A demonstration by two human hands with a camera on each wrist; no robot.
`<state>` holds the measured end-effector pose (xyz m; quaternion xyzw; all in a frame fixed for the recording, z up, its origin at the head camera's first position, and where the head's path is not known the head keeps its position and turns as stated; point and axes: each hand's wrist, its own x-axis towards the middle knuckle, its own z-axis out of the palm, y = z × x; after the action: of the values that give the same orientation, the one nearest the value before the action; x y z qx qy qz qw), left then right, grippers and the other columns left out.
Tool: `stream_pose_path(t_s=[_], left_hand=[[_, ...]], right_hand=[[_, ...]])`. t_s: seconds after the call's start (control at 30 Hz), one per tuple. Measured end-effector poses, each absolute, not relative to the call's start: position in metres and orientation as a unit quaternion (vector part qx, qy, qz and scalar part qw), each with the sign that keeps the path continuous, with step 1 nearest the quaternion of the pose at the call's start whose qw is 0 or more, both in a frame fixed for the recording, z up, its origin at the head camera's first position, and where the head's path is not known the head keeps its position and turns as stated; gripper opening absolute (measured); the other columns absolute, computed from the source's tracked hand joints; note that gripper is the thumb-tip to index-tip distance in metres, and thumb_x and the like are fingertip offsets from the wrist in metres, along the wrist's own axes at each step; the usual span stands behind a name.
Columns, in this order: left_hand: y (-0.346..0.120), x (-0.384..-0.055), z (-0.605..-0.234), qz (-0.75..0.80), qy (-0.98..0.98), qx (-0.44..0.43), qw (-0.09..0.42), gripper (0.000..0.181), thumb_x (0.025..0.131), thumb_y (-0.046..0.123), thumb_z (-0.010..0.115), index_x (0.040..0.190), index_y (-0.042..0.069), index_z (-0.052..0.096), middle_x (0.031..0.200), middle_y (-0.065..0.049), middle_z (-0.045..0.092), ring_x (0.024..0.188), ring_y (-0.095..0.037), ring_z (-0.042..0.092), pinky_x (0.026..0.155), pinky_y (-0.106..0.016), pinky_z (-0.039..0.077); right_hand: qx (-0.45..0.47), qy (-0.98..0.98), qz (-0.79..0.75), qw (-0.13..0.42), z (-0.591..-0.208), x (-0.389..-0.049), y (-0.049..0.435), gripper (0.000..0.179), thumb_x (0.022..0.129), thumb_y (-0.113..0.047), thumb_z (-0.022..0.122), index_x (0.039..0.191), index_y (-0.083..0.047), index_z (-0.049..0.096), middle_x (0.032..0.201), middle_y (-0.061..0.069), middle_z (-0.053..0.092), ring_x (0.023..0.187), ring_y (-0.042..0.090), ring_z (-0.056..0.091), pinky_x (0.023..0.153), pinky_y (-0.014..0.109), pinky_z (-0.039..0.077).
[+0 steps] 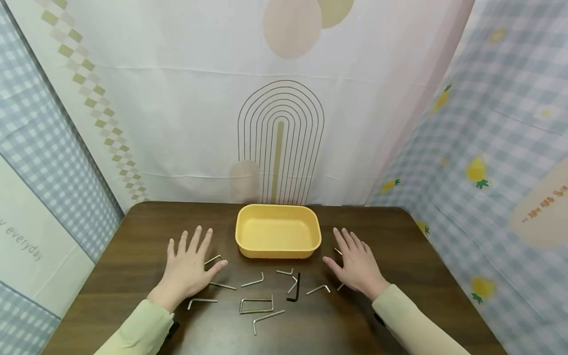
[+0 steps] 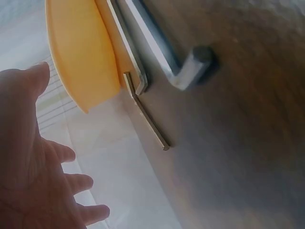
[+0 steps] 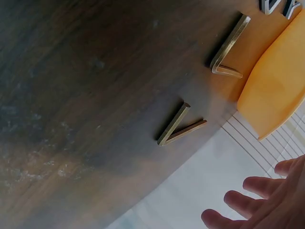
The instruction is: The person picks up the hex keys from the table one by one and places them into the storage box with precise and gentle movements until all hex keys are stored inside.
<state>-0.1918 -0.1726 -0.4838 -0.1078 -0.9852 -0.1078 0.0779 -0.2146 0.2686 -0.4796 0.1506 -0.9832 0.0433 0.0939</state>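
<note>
My left hand (image 1: 188, 268) is spread with straight fingers over the left side of the table, holding nothing. Partly hidden beneath it lie hex keys, one (image 1: 223, 285) showing past the thumb and another (image 1: 202, 300) by the wrist. On the other side my right hand (image 1: 356, 266) also has its fingers stretched out and grips nothing. A bent hex key (image 3: 174, 129) lies on the table below it in the right wrist view. Between the hands are several more L-shaped metal hex keys, including a black one (image 1: 298, 288).
A yellow plastic tub (image 1: 278, 254) stands at the back middle of the dark wooden table (image 1: 377, 224), its inside bare. Two hex keys (image 1: 256, 311) form a rectangle near the front, with another (image 1: 268, 316) beside them. Patterned cloth (image 1: 186, 123) hangs behind the table.
</note>
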Motion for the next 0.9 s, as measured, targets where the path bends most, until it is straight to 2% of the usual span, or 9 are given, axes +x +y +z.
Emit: stream_pose_path(t_s=[0.17,0.33,0.47,0.6,0.73,0.9], left_hand=[[-0.170,-0.196,-0.482,-0.116,-0.983,-0.113,0.082,0.096,0.085,0.077,0.039,0.155,0.015,0.017,0.157,-0.019,0.016,0.139,-0.050,0.012,0.105,-0.068,0.002],[-0.166,-0.205,-0.479,-0.131,-0.979,-0.116,0.106,0.102,0.080,0.082,0.041,0.153,0.013,0.024,0.153,-0.019,0.027,0.136,-0.048,0.023,0.104,-0.067,0.010],[-0.156,-0.214,-0.475,-0.160,-0.972,-0.125,0.117,0.105,0.076,0.085,0.043,0.149,0.011,0.032,0.144,-0.020,0.039,0.128,-0.046,0.037,0.102,-0.064,0.021],[-0.145,-0.223,-0.472,-0.188,-0.968,-0.122,0.116,0.105,0.072,0.087,0.044,0.143,0.010,0.041,0.134,-0.017,0.048,0.117,-0.041,0.048,0.093,-0.061,0.034],[-0.134,-0.231,-0.469,-0.219,-0.964,-0.112,0.105,0.103,0.072,0.087,0.046,0.140,0.010,0.043,0.130,-0.015,0.051,0.114,-0.038,0.051,0.086,-0.057,0.042],[-0.126,-0.242,-0.470,-0.246,-0.960,-0.097,0.090,0.102,0.073,0.086,0.046,0.138,0.007,0.043,0.128,-0.014,0.051,0.114,-0.036,0.051,0.085,-0.054,0.044]], right_hand=[[0.142,-0.985,0.056,0.080,-0.479,-0.216,0.272,0.088,0.090,-0.070,0.041,0.156,-0.019,0.015,0.155,0.016,0.025,0.137,0.038,0.031,0.101,0.060,0.032],[0.145,-0.982,0.092,0.082,-0.479,-0.217,0.273,0.091,0.087,-0.071,0.047,0.154,-0.016,0.021,0.149,0.016,0.036,0.129,0.038,0.042,0.095,0.058,0.039],[0.132,-0.981,0.127,0.066,-0.478,-0.217,0.275,0.094,0.082,-0.071,0.055,0.153,-0.016,0.026,0.142,0.014,0.044,0.127,0.036,0.045,0.093,0.056,0.041],[0.116,-0.975,0.187,0.034,-0.482,-0.217,0.276,0.093,0.078,-0.066,0.066,0.149,-0.016,0.033,0.138,0.013,0.050,0.122,0.031,0.051,0.092,0.053,0.043],[0.103,-0.965,0.238,0.024,-0.491,-0.217,0.279,0.089,0.073,-0.064,0.072,0.142,-0.014,0.044,0.120,0.007,0.060,0.105,0.022,0.060,0.087,0.046,0.047],[0.093,-0.958,0.269,0.029,-0.498,-0.215,0.282,0.075,0.070,-0.061,0.076,0.126,-0.013,0.058,0.098,-0.002,0.060,0.086,0.013,0.056,0.076,0.038,0.047]])
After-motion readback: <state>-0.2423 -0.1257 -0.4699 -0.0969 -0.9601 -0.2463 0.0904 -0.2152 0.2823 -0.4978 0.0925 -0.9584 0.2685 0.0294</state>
